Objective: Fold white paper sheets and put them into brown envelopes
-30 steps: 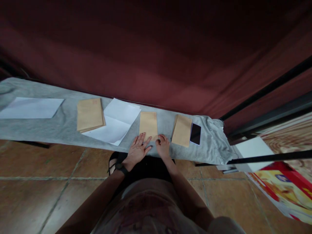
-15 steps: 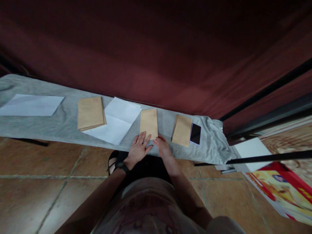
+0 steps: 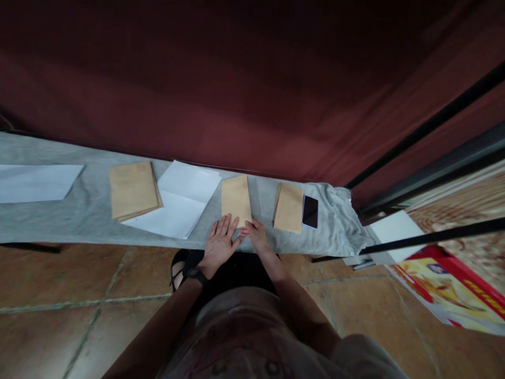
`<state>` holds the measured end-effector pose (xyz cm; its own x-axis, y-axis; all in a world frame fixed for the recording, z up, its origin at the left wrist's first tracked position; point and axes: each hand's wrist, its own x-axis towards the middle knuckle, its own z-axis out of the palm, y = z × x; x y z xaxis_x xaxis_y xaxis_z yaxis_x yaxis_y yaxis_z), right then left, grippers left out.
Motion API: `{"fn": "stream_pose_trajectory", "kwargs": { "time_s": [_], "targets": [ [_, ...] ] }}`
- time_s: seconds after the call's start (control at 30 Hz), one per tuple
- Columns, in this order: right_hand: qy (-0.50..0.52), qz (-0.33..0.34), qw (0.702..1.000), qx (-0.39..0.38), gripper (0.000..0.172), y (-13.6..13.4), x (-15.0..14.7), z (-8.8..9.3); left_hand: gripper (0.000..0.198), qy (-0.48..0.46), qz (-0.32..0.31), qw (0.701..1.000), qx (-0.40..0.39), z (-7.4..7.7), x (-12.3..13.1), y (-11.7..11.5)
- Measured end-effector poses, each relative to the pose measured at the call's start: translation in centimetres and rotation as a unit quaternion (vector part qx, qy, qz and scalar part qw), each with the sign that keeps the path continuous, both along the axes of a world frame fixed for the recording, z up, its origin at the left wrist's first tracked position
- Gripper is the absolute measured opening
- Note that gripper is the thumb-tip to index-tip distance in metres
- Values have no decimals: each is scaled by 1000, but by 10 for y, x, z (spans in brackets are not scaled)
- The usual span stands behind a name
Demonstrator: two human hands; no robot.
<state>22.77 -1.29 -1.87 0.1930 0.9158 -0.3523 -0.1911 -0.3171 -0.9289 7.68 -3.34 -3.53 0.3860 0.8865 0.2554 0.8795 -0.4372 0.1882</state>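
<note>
A brown paper envelope [image 3: 235, 197] lies on the grey cloth in front of me, a small red print at its upper right corner. My left hand [image 3: 222, 243] rests flat, its fingers spread over the envelope's lower left part. At the lower right corner, my right hand [image 3: 254, 233] has its fingers bent around the bottom edge, which they partly hide. Folded white paper sheets [image 3: 183, 195] lie to the left, their left side under a stack of brown envelopes [image 3: 134, 189]. Another small envelope stack [image 3: 289, 208] is to the right, beside a dark-screened phone [image 3: 310, 212].
The narrow table carries a wrinkled grey cloth [image 3: 92, 210]. More white paper [image 3: 35, 183] lies at the far left. A dark red curtain [image 3: 221, 105] hangs behind. On the right are black metal bars [image 3: 434, 239] and a red and yellow box [image 3: 453, 289] at floor level.
My right hand's fingers have shifted slightly left along the envelope's bottom edge. My left hand stays flat on it. The whole view has turned a little.
</note>
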Motion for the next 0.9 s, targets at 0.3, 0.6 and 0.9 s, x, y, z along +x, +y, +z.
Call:
{"fn": "stream_pose_trajectory", "kwargs": {
  "time_s": [0.3, 0.6, 0.9],
  "targets": [
    [-6, -57, 998, 13, 19, -11, 16, -1, 67, -5, 1, 1000, -5, 3, 1, -1],
    [-16, -144, 987, 69, 40, -21, 81, 20, 68, -40, -7, 999, -7, 1, 1, 1],
    [-2, -263, 965, 14, 32, -25, 158, 38, 67, -28, -9, 999, 11, 1, 2, 1]
  ]
}}
